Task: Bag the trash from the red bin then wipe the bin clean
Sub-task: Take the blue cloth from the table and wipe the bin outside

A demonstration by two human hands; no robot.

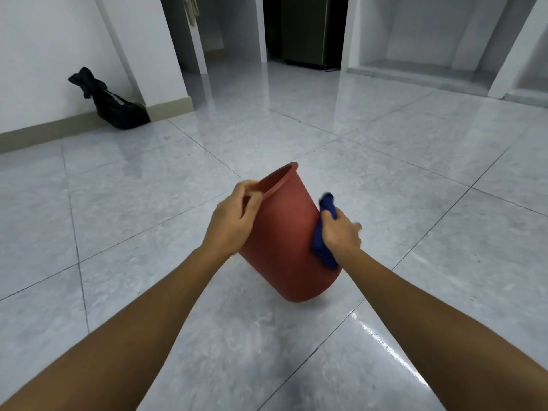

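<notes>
The red bin is tilted above the tiled floor, its open mouth turned up and away to the left, its base low on the right. My left hand grips the near rim, thumb outside and fingers curled over the edge. My right hand is shut on a blue cloth and presses it against the bin's right outer wall. The inside of the bin is hidden from here. A tied black trash bag lies on the floor against the left wall.
Glossy grey floor tiles spread all around. A white wall with a beige skirting board runs along the left. A dark doorway and white pillars stand at the back.
</notes>
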